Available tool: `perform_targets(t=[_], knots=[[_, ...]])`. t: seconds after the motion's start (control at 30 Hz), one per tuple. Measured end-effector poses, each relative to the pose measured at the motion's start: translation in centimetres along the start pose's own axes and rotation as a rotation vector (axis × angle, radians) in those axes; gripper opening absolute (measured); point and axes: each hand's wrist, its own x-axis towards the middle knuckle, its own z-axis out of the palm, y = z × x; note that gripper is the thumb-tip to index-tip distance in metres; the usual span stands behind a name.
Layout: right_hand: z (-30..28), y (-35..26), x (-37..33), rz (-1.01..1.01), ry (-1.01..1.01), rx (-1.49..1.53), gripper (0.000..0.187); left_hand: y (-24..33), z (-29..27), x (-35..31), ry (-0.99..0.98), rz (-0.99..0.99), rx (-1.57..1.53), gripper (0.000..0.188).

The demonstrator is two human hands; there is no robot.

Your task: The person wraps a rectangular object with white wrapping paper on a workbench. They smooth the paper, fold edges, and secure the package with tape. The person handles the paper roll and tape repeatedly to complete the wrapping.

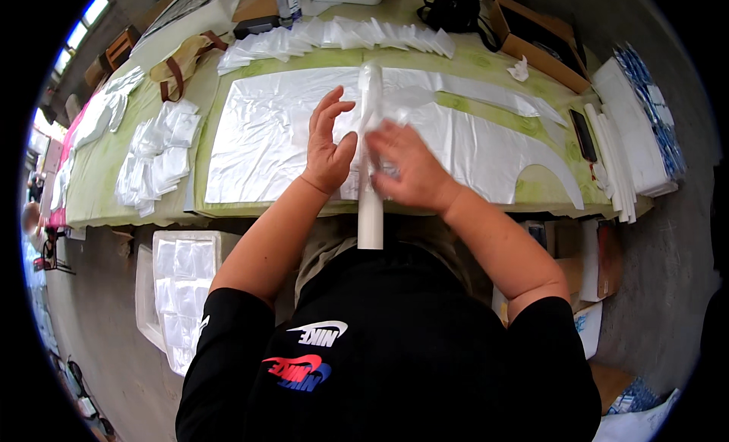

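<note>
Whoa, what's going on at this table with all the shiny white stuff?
A person has both hands at a white tube above a shiny sheet spread on the table. The left hand is open beside the tube. The right hand is blurred, so its grip isn't clear. Small packets lie off to the left.

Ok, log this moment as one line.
left hand: open, beside white tube | right hand: blurred at tube, grip unclear | white sheet: spread on green-covered table
</note>
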Motion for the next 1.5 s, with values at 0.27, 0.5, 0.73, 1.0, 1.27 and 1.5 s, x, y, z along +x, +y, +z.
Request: perform_targets(t=[0.27, 0.5, 0.73, 1.0, 1.27, 1.5], knots=[[2.5, -3.8, -1.0, -0.145, 0.132, 0.168, 0.023, 1.0, -3.7, 0.3, -0.527, -0.085, 0.230, 0.038], [3.7, -6.1, 0.4, -0.122, 0.015, 0.141, 0.026, 2.7, -7.6, 0.3, -0.283, 0.109, 0.416, 0.040], [3.1, -7.9, -0.3, -0.159, 0.133, 0.118, 0.018, 2.9, -10.3, -1.8, -0.525, -0.178, 0.475, 0.049], [2.0, -6.5, -3.6, -0.038, 0.191, 0.243, 0.017, 6.4, -11.1, -0.3, -0.229, -0.002, 0.786, 0.047], [1.0, -5.5, -5.4, -0.012, 0.278, 0.263, 0.019, 0.6, -17.0, 1.2, -0.327, -0.699, 1.245, 0.080], [0.8, -5.3, -5.3, -0.052, 0.294, 0.265, 0.019, -1.8, -21.2, 1.7, -0.232, -0.867, 1.119, 0.088]])
